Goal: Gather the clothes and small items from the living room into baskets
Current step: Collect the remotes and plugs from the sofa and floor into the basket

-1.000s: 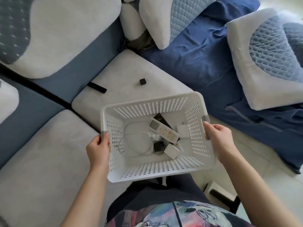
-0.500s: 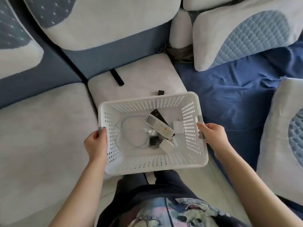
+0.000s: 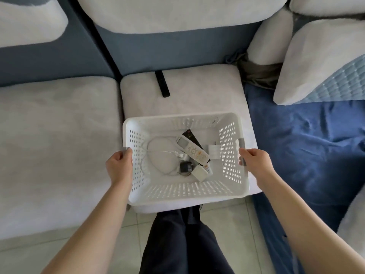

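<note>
Both grips, my left hand (image 3: 119, 165) and right hand (image 3: 254, 162), clasp the white basket (image 3: 185, 191); black remote (image 3: 162, 84) lies lengthwise beyond its far rim, nearer my left.

Grey sofa cushions (image 3: 59, 125), a blue sheet (image 3: 308, 155), a quilted pillow (image 3: 316, 62), tiled floor (image 3: 227, 224).

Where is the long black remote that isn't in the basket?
In the head view, the slim black remote lies on the grey sofa seat cushion, behind the white perforated plastic basket, towards its left.
</note>
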`<state>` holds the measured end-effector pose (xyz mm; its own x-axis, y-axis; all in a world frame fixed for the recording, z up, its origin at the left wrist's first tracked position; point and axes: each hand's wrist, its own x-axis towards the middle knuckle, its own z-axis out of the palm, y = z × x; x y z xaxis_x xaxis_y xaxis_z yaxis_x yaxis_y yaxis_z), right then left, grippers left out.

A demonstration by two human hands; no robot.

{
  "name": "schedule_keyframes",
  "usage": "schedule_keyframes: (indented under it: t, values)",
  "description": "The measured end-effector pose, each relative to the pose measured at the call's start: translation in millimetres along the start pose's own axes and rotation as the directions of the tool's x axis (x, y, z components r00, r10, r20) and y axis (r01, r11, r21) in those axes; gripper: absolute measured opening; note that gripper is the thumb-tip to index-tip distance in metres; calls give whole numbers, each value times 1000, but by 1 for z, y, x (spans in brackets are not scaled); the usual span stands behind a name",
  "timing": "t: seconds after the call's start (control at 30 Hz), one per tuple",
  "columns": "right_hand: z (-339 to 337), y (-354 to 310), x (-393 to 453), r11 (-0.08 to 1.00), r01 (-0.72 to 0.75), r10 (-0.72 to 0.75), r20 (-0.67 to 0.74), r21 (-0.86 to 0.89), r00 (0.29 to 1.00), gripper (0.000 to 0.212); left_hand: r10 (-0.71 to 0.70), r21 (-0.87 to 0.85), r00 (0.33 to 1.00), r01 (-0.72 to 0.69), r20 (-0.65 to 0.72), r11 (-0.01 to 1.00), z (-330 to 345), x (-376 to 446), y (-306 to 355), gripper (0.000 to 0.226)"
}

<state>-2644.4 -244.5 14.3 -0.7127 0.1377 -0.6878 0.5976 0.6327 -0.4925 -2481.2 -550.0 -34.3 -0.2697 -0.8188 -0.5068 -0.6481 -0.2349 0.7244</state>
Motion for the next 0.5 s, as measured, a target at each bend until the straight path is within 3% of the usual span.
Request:
schedule_keyframes:
  t: [0.3, 0.5]
  values:
    - [51, 7, 60, 997, -22, 20, -25, -69, 999, 31, -23, 7, 999, 23, 22, 1000, 39, 61, -30, 54]
    - [63, 11, 78, 996, -66, 61, -73, -67, 996, 30, 48, 31, 998, -47, -38, 998, 59, 70, -37, 48]
